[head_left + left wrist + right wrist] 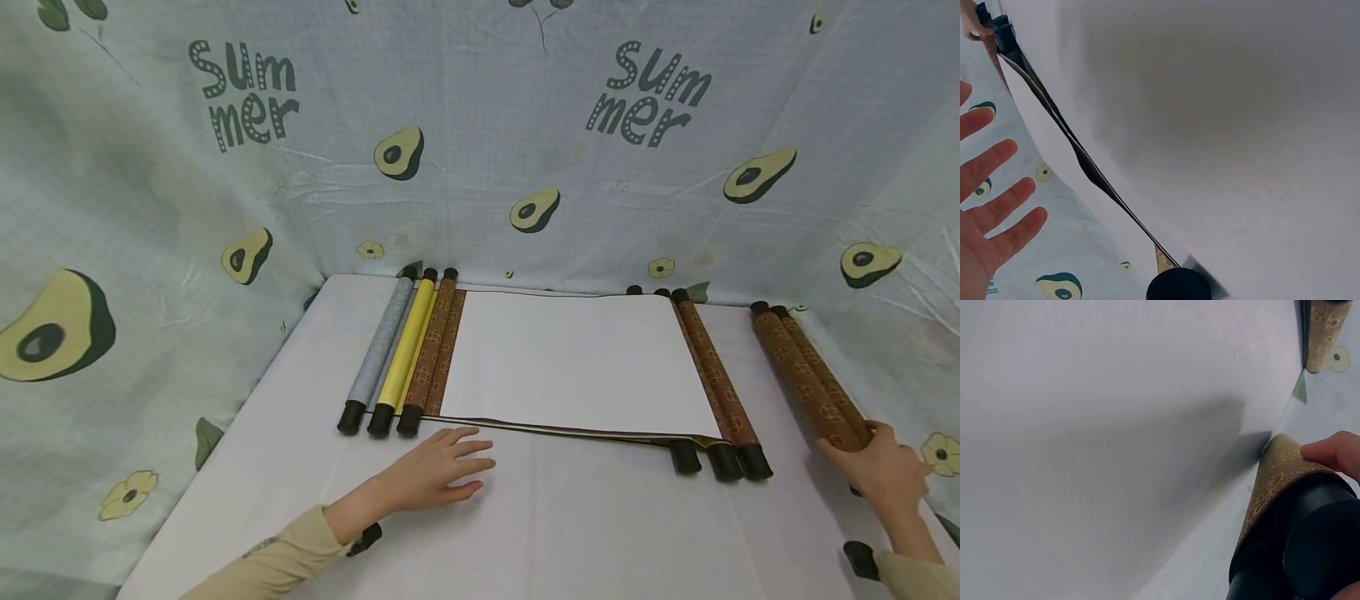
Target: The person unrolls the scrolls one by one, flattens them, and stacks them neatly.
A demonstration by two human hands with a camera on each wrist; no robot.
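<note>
At the table's right edge, my right hand (885, 471) grips the near end of a rolled brown patterned scroll (810, 379), two rolls lying side by side. In the right wrist view a finger (1335, 453) presses on this brown scroll (1279, 475), above its black end caps (1319, 540). My left hand (438, 471) is spread palm down with nothing in it, just in front of the opened scrolls' near edge. Those scrolls lie stacked with a white sheet (570, 358) on top. Their blue-grey roll (382, 337), yellow roll (407, 350) and brown roll (433, 346) line the left side.
Another brown roller (712, 371) bounds the stack on the right, with black knobs (723, 462) sticking out at the near corner. A white cloth (570, 517) covers the table. An avocado-print curtain (465, 100) hangs behind and along both sides.
</note>
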